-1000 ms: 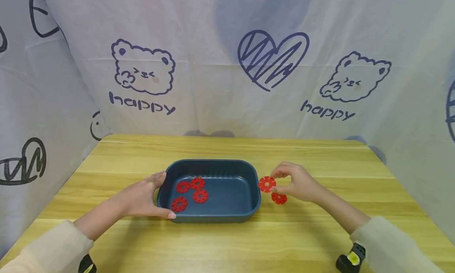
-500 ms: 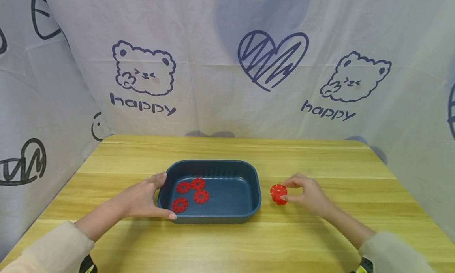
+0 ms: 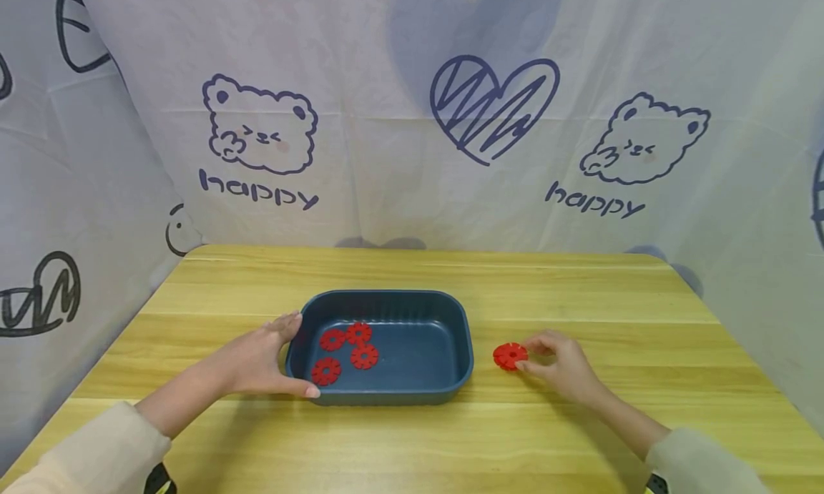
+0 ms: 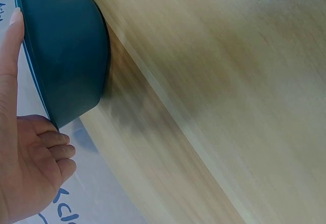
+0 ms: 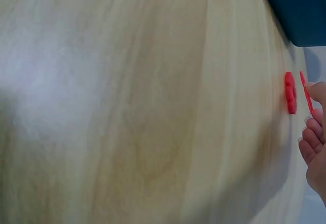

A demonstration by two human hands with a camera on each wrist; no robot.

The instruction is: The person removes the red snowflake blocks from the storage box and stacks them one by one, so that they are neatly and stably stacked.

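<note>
My left hand [image 3: 264, 354] holds the left end of a dark blue rectangular tub [image 3: 418, 396], thumb at the front rim and fingers at the back left corner. Several red notched plastic discs, like snowflake building pieces, lie inside near its left end, one disc [image 3: 326, 371] close to the front corner. To the right of the tub, my right hand [image 3: 566, 369] pinches a red notched disc [image 5: 308, 99] between thumb and fingers. Beside it in the right wrist view is another red disc [image 5: 291, 92] on the table, a small gap apart; from the head the two overlap.
The tub stands on a light wooden table [image 3: 412, 444]. A white cloth [image 3: 373, 172] printed with bears and hearts hangs behind the table and at its sides. Dark wrist cameras sit below both sleeves.
From beside the tub's right wall, my right hand has moved right and down with its red disc, to over the disc on the table. My left hand keeps its place.
</note>
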